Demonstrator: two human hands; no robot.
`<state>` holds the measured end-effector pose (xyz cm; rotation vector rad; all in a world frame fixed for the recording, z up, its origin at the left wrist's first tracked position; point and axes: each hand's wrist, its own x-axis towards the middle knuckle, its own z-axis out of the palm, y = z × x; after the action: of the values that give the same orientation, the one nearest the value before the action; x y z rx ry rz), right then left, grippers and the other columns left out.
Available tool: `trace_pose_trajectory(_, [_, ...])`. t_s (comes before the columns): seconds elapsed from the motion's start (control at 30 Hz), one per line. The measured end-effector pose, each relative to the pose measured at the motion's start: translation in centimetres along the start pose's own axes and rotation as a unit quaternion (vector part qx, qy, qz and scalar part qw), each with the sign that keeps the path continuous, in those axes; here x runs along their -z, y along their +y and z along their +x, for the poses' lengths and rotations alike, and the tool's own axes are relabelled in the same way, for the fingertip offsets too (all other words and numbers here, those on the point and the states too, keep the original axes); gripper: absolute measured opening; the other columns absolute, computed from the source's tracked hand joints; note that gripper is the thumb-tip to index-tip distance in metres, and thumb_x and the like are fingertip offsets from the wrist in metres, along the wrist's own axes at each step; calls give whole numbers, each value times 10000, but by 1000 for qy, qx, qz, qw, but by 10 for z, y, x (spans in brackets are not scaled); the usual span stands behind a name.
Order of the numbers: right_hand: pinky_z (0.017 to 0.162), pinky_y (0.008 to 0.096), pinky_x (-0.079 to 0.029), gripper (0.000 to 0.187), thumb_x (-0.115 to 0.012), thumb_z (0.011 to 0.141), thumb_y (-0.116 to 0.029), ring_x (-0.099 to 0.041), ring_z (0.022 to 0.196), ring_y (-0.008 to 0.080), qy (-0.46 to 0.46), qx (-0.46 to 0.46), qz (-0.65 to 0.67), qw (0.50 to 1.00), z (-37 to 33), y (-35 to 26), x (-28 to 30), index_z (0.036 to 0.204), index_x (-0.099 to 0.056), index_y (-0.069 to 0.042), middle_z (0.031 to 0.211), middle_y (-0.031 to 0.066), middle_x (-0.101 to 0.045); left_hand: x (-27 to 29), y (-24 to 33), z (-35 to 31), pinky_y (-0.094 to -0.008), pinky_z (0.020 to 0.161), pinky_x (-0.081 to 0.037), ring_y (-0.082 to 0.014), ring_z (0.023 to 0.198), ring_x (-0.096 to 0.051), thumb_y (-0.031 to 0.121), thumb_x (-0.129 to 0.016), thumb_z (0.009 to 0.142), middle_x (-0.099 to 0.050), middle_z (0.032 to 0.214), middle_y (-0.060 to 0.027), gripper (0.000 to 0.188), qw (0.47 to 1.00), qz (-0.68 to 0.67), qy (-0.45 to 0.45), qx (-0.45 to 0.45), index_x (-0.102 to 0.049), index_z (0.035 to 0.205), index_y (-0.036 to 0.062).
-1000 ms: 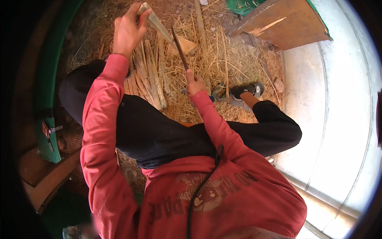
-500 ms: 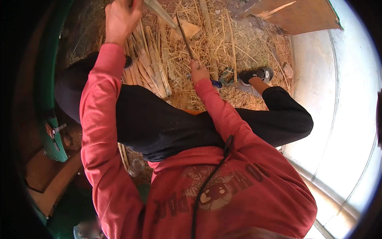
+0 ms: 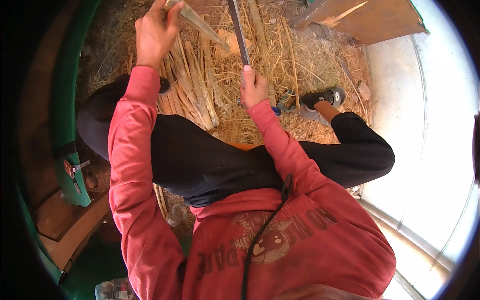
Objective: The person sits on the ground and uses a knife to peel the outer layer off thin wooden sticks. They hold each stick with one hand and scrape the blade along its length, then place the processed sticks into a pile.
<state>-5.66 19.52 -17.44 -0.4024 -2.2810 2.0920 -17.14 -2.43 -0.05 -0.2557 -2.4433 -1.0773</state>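
Note:
My left hand (image 3: 157,37) is closed on the upper end of a pale wooden stick (image 3: 202,26), which looks like split bamboo. The stick slants down to the right, and its lower end appears over a light wooden block (image 3: 235,44) lying in the shavings. My right hand (image 3: 254,87) grips a long, dark-bladed knife (image 3: 239,34) with the thumb laid along it. The blade points up and away, to the right of the stick and apart from it. Its tip runs out of the picture, and the handle is hidden by my fingers.
Split strips (image 3: 192,85) lie in a pile beyond my left leg. Straw-like shavings (image 3: 310,72) cover the ground. A brown board (image 3: 367,22) stands at the far right beside a pale metal sheet (image 3: 400,100). A green panel (image 3: 75,185) is at left.
My right hand has risen slightly with the knife, and the blade has swung up more upright, away from the stick. My left hand still holds the stick, slightly lower in view.

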Motion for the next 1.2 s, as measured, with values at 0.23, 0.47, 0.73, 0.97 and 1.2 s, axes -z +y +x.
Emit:
trace_pose_trajectory(0.23, [859, 513, -506, 775, -492, 913, -682, -676, 887, 471, 65, -83, -324, 940, 10, 116, 20, 1011, -709, 56, 860, 305, -688, 4, 12, 10, -304, 711, -603, -179, 826, -744, 231, -637, 983, -736, 909, -132, 331, 999, -26, -43, 3, -606, 1186, -29])
trace_pose_trajectory(0.47, [747, 457, -516, 632, -571, 922, -596, -672, 764, 372, 31, -93, -154, 983, 9, 17, 19, 965, -716, 17, 766, 246, -670, -11, 2, 6, -323, 664, -583, -201, 788, -760, 199, -622, 981, -746, 829, -170, 210, 998, -54, -7, -16, -637, 1097, 25])
trace_pose_trajectory(0.73, [727, 503, -518, 555, -528, 949, -530, -676, 803, 387, 24, -71, -322, 944, 7, 117, 12, 897, -679, 1, 818, 231, -676, -7, 18, 9, -315, 690, -593, -214, 800, -761, 164, -615, 980, -753, 872, -157, 204, 999, -35, -40, -10, -630, 1130, 27])
trace_pose_trajectory(0.97, [900, 479, -499, 803, -482, 910, -662, -663, 1018, 445, 3, -371, -39, 928, 20, 52, 22, 1157, -663, 81, 1051, 320, -683, 13, -8, 17, -333, 797, -609, -201, 907, -726, 134, -576, 1012, -711, 988, -130, 213, 983, -142, -117, 10, -585, 1177, 0])
trace_pose_trajectory(1.2, [722, 430, -526, 599, -535, 967, -558, -681, 739, 336, 80, -50, -90, 991, 3, 2, -7, 836, -706, 1, 716, 203, -657, 2, -5, 22, -315, 736, -601, -185, 807, -744, 166, -598, 1000, -730, 892, -120, 210, 998, -49, -42, 14, -573, 1106, -13])
